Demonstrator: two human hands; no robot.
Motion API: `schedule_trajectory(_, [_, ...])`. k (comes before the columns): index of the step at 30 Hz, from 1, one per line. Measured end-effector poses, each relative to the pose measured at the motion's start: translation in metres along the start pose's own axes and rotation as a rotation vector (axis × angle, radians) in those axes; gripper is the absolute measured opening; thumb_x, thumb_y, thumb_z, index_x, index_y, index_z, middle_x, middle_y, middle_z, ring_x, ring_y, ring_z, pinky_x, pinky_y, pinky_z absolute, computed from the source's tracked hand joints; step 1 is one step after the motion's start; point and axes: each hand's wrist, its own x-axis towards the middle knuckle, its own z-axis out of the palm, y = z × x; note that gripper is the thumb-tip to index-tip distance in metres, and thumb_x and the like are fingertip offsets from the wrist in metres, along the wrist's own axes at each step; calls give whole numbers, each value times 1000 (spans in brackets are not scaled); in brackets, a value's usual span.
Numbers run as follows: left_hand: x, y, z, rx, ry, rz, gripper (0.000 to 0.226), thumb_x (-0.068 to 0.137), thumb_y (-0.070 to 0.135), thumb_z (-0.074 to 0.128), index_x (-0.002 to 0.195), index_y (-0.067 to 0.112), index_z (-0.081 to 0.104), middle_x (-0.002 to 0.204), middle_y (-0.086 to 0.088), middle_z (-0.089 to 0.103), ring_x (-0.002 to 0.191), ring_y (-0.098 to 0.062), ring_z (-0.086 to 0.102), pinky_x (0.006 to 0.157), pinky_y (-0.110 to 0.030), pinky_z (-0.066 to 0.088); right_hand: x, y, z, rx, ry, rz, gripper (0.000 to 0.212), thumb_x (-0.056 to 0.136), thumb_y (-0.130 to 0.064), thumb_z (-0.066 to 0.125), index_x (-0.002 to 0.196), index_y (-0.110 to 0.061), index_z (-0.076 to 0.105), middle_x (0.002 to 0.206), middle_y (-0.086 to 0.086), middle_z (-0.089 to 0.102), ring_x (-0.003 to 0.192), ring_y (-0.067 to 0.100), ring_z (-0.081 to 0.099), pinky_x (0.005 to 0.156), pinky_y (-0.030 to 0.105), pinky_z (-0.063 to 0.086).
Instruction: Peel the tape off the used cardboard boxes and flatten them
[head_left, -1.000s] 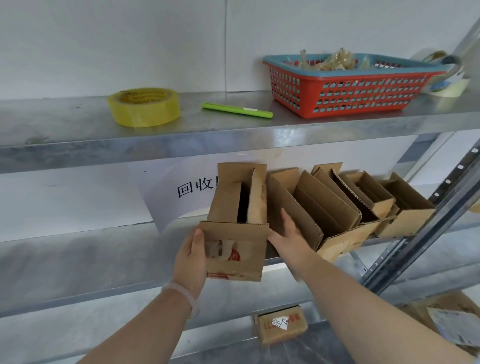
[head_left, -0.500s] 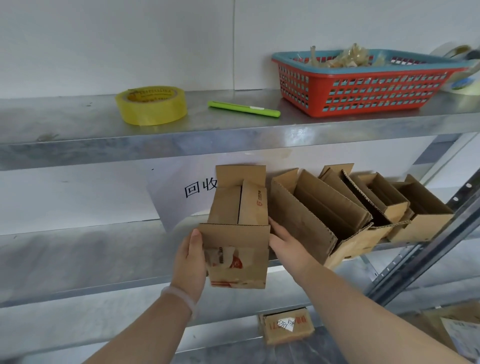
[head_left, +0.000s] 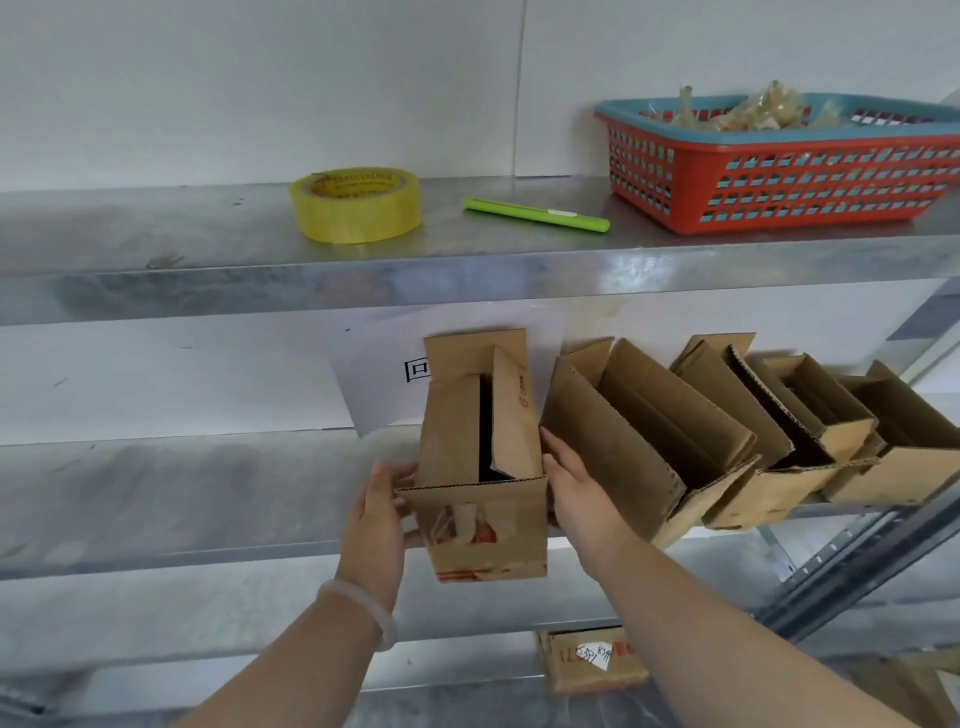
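Two hands on one box (head_left: 483, 467) at the front edge of the middle shelf (head_left: 208, 493), top flaps standing open. Left hand (head_left: 376, 525) fingers curl round its left side, tips hidden behind the front flap. Right hand (head_left: 576, 493) fingers are straight, pressed together against its right side. Red print on the box is unreadable. Paper sign (head_left: 374, 374) behind shows "回" — rest covered. Lower box (head_left: 592, 660) sticker: "539", partly legible.

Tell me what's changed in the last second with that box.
The right hand closed in from the gap to lie flat against the right side of the cardboard box. The left hand keeps holding its left side; neighbouring boxes, tape roll and basket unmoved.
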Motion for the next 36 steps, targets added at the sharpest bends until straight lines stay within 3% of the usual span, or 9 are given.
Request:
schedule_trajectory(8, [1, 14, 4, 47, -104, -59, 26, 101, 23, 42, 95, 38, 62, 84, 10, 68, 82, -9, 63, 63, -29, 49, 16, 0, -11, -142, 56, 25, 59, 100, -50, 41, 153, -42, 16, 159, -1, 27, 143, 25, 31, 116, 41, 26])
schedule_trajectory(13, [5, 17, 4, 18, -90, -123, 29, 100, 18, 42, 110, 36, 63, 101, 2, 68, 98, -17, 62, 67, -33, 52, 23, 5, -13, -193, 34, 63, 66, 97, -58, 41, 153, -44, 9, 160, -3, 24, 145, 26, 27, 117, 46, 24])
schedule_trajectory(16, [12, 17, 0, 40, -126, -159, 31, 99, 21, 45, 121, 36, 60, 110, 2, 68, 107, -18, 60, 70, -34, 52, 23, 6, -13, -216, 16, 89, 67, 96, -60, 39, 153, -43, 8, 160, -3, 23, 146, 26, 27, 116, 46, 25])
schedule_trajectory(22, [14, 11, -4, 80, -175, -163, 38, 98, 10, 43, 122, 33, 63, 107, 3, 73, 103, -18, 64, 69, -30, 54, 27, 12, -10, -225, -44, 112, 62, 91, -70, 27, 149, -52, 15, 162, -7, 16, 148, 26, 20, 120, 51, 18])
schedule_trajectory(27, [9, 1, -14, -34, -110, -181, 36, 98, 9, 48, 122, 30, 63, 110, 1, 70, 102, -18, 63, 75, -36, 53, 27, 14, -5, -302, -79, 75, 88, 65, -88, 20, 147, -57, 12, 163, -8, 9, 150, 29, 12, 119, 58, 13])
schedule_trajectory(31, [4, -3, -22, -60, -89, -167, 35, 96, 7, 51, 119, 30, 67, 105, 2, 72, 102, -22, 63, 82, -41, 54, 25, 17, -5, -325, -102, 48, 93, 63, -90, 20, 148, -54, 11, 163, -7, 7, 150, 29, 9, 119, 59, 11])
schedule_trajectory(36, [-2, -7, -25, -53, -104, -141, 37, 95, 8, 52, 121, 30, 66, 109, 4, 72, 102, -20, 63, 78, -36, 54, 19, 18, -9, -316, -140, 34, 92, 66, -85, 25, 150, -49, 13, 163, -9, 6, 150, 26, 10, 120, 55, 13])
